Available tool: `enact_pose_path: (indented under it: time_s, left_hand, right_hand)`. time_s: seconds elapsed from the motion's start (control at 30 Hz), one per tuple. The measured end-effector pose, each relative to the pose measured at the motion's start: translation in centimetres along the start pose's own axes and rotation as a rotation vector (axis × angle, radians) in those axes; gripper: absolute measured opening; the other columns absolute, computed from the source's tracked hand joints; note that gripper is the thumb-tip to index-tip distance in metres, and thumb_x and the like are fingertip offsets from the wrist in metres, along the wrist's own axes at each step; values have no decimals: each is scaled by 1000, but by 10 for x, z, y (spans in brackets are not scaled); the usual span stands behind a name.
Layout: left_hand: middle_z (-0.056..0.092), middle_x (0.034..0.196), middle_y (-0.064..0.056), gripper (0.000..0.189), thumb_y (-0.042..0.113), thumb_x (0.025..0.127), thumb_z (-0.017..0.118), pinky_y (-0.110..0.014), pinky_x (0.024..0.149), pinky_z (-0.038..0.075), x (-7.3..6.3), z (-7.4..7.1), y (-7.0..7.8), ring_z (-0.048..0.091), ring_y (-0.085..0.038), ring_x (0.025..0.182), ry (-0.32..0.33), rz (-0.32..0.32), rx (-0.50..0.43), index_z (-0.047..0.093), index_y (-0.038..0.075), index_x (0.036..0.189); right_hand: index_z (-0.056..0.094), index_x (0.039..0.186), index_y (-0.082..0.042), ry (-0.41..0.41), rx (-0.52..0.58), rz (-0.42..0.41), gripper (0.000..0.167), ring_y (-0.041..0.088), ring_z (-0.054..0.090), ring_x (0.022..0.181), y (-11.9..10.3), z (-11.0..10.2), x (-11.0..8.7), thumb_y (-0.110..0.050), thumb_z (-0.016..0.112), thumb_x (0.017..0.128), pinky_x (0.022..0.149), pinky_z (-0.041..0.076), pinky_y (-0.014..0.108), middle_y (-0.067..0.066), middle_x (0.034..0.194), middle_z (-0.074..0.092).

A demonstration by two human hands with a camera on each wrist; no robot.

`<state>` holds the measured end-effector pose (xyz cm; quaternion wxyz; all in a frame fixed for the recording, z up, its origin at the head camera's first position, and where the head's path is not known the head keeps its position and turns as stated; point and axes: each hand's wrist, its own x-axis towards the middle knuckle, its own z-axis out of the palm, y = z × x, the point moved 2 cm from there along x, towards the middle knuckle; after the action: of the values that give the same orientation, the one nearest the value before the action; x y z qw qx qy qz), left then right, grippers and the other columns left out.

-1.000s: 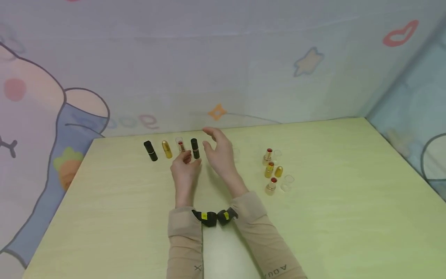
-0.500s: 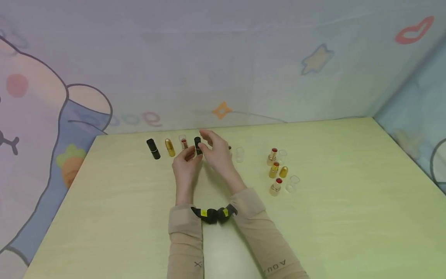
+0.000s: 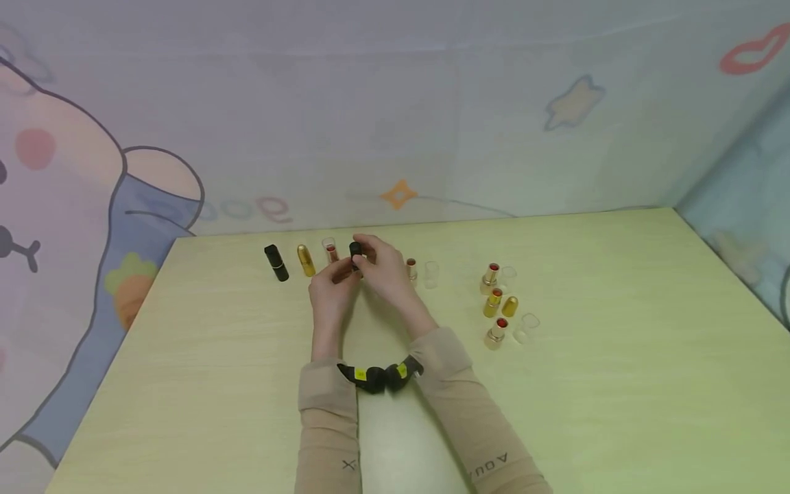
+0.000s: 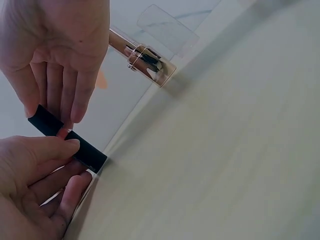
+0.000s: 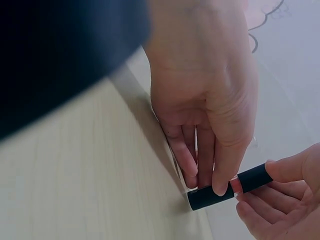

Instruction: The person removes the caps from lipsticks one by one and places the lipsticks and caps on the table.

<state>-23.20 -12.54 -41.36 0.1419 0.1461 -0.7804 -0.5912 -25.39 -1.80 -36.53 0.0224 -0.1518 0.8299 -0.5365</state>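
Between my hands a black lipstick [image 3: 355,250] stands upright, its base on the table. My left hand [image 3: 331,291] pinches the lower black part, seen as the black base [image 4: 89,152] in the left wrist view. Higher up, my right hand [image 3: 387,276] pinches the black cap [image 5: 255,177] between thumb and fingers. A narrow red band [image 5: 236,186] shows between cap and base. Beside my right hand stands an uncapped lipstick [image 3: 411,269] with a clear cap [image 3: 431,274] next to it; the left wrist view shows its shiny base [image 4: 156,69].
To the left stand a black lipstick [image 3: 276,263], a gold lipstick [image 3: 306,261] and an uncapped red lipstick [image 3: 331,254]. Further right are three uncapped lipsticks, including a gold one [image 3: 493,302], with a gold cap [image 3: 509,306] and clear caps [image 3: 527,328] beside them.
My right hand has come left to the black lipstick and grasped its cap. My left hand has closed in on its base. The whole view has shifted slightly.
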Motion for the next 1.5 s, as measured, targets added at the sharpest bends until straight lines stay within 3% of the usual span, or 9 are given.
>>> enact_pose_path:
  time_s: [0.83, 1.5]
  left_hand:
    - [74, 97, -19, 22, 10, 80, 75, -40, 91, 51, 0, 0, -1, 69, -29, 93, 26, 35, 59, 75, 2, 101]
    - [73, 99, -19, 22, 9, 81, 75, -40, 93, 51, -2, -5, -2, 69, -29, 96, -30, 85, 68, 74, 1, 101]
  right_hand:
    - [63, 120, -4, 7, -46, -10, 27, 28, 64, 112, -2, 0, -1, -6, 60, 93, 98, 50, 38, 16, 118, 68]
    - [63, 119, -5, -25, -39, -22, 25, 27, 65, 109, -1, -2, -2, -6, 56, 95, 94, 51, 38, 15, 116, 68]
